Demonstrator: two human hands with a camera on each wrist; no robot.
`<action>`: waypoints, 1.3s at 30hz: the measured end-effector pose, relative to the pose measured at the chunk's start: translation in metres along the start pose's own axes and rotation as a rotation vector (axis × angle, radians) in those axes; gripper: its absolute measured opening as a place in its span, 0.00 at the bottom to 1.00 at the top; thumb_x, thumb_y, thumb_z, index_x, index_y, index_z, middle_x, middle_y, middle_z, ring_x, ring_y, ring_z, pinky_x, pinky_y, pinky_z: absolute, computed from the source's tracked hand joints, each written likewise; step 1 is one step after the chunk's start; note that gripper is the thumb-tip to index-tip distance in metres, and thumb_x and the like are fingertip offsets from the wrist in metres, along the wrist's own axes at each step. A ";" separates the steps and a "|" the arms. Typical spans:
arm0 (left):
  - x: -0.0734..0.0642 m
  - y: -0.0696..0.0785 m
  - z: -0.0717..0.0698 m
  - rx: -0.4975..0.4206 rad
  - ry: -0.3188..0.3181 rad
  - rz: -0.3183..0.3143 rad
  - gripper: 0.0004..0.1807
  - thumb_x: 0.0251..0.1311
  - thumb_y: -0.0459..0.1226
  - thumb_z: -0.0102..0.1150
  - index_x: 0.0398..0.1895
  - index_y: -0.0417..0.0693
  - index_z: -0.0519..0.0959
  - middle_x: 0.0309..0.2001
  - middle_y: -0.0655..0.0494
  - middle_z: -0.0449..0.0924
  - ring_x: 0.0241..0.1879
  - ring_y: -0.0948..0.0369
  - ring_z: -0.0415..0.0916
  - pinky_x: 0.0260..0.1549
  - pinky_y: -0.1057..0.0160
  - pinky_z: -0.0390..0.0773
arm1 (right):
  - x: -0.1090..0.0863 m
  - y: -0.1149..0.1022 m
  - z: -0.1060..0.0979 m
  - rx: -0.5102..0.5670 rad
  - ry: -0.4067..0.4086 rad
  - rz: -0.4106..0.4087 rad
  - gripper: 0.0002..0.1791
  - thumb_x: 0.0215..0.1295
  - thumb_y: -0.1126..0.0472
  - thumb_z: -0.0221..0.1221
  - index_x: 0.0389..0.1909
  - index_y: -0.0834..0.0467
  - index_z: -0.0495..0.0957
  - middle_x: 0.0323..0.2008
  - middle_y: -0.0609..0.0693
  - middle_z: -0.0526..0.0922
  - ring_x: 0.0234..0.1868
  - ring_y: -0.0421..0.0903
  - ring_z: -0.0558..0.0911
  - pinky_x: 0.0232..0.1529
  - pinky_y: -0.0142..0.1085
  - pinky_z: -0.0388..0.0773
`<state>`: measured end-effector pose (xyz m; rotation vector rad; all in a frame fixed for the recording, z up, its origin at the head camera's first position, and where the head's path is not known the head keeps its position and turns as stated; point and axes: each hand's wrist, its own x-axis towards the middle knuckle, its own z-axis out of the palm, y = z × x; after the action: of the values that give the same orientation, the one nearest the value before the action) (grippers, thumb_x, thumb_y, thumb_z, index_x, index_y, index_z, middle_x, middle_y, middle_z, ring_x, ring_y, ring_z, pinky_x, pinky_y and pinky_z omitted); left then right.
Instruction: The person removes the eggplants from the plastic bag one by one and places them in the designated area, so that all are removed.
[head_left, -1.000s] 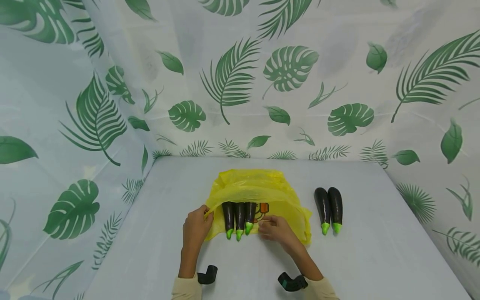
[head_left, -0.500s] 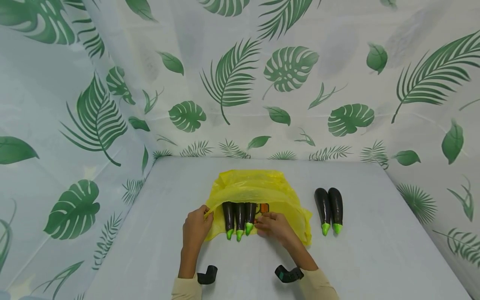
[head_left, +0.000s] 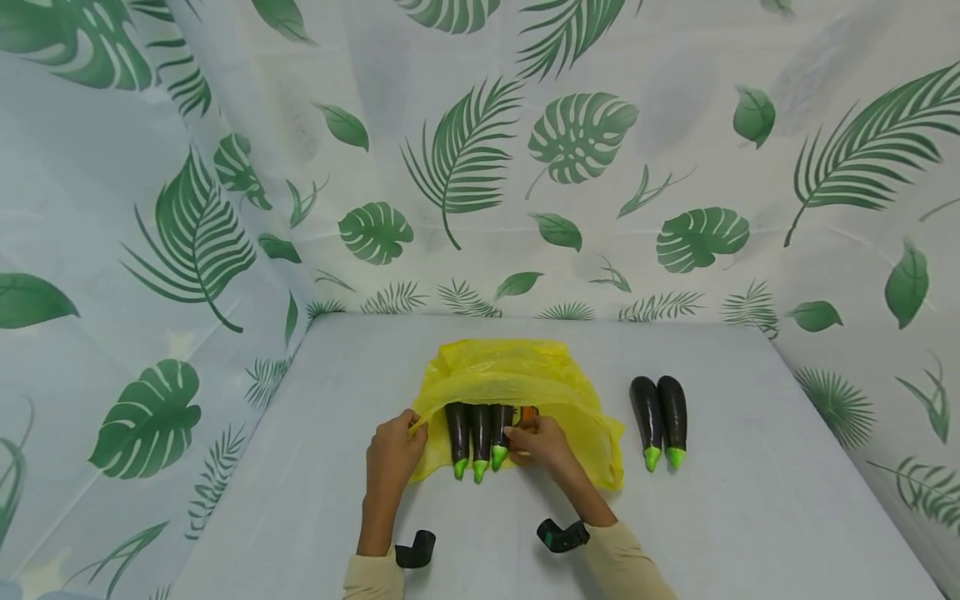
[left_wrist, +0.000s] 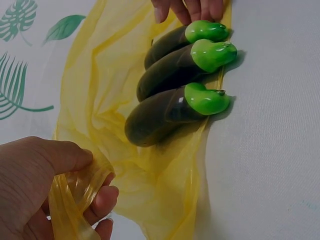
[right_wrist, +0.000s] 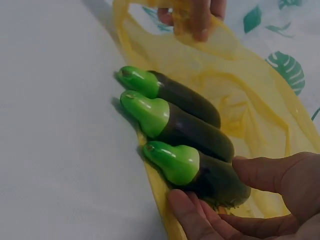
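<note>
Around eggplant, right grip parted, seemingly touching, left grip pinching bag

The yellow bag lies crumpled, its mouth held up in the left hand. Three glossy dark eggplants lie abreast in the mouth, green ends jutting out, the right hand at the rightmost. Another pair lies right of it.
</note>
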<state>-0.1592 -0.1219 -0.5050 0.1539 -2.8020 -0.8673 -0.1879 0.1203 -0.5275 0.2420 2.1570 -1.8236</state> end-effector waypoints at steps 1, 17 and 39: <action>0.000 0.000 0.000 -0.001 0.000 0.002 0.09 0.61 0.39 0.62 0.39 0.43 0.82 0.24 0.55 0.80 0.18 0.63 0.63 0.16 0.66 0.61 | 0.000 0.000 0.001 -0.005 0.011 -0.003 0.30 0.64 0.61 0.63 0.59 0.77 0.67 0.47 0.68 0.79 0.40 0.51 0.86 0.38 0.42 0.84; -0.001 -0.001 -0.001 -0.014 -0.005 0.001 0.09 0.62 0.39 0.61 0.39 0.42 0.82 0.24 0.54 0.80 0.17 0.64 0.61 0.15 0.66 0.61 | 0.002 -0.001 0.017 -0.283 0.138 -0.156 0.18 0.60 0.54 0.67 0.29 0.63 0.72 0.14 0.45 0.61 0.15 0.40 0.62 0.17 0.32 0.61; -0.001 -0.002 0.001 -0.016 0.000 -0.010 0.09 0.61 0.38 0.60 0.39 0.42 0.82 0.24 0.54 0.80 0.17 0.63 0.61 0.16 0.66 0.60 | 0.005 0.001 0.024 -0.305 0.131 -0.228 0.23 0.60 0.55 0.66 0.44 0.72 0.76 0.12 0.45 0.67 0.12 0.39 0.68 0.15 0.30 0.65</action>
<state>-0.1581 -0.1232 -0.5073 0.1654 -2.7953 -0.8921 -0.1897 0.0966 -0.5340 0.0478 2.6099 -1.5936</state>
